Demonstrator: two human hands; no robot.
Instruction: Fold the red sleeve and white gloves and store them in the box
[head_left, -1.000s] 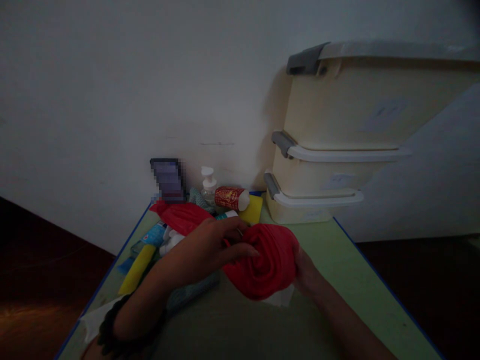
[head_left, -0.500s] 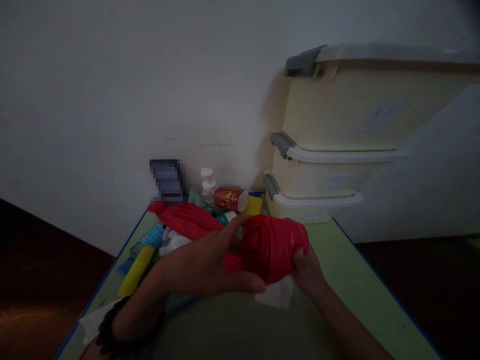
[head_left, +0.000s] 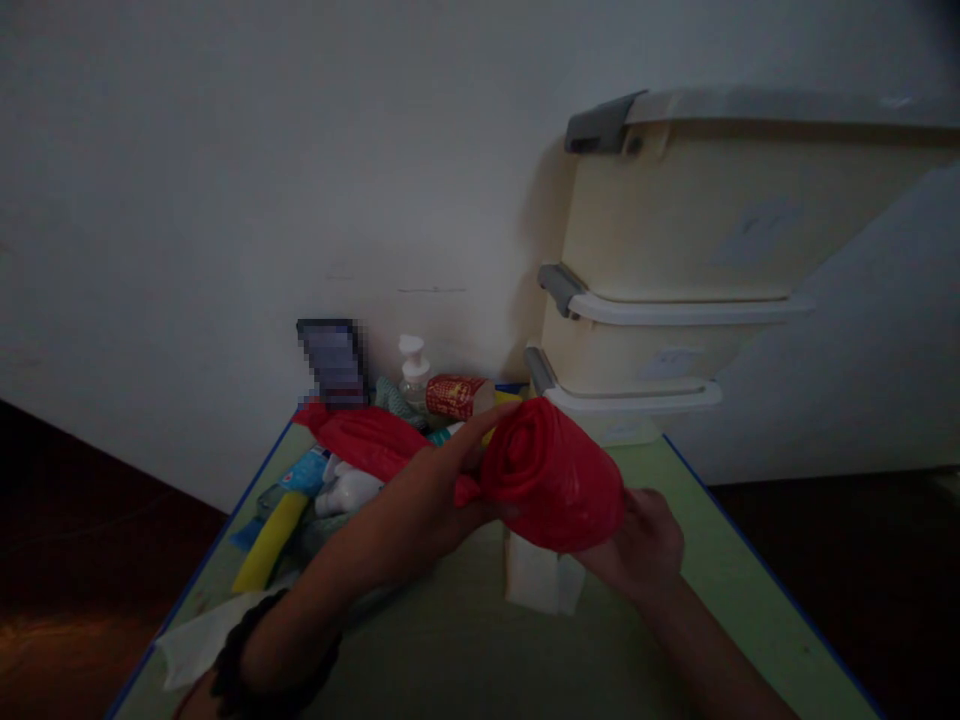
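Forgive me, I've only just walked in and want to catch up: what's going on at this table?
A person holds a rolled-up red bundle above the green table, the left hand at its coiled end and the right hand at the other. More red material lies among the clutter to the left, near a white pump bottle. Lidded boxes stand stacked at the back right.

Boxes: in a stack, at the far right of the table.
Phone: at the far left.
Pump bottle: between phone and cylinder.
Roll: between left hand and right hand.
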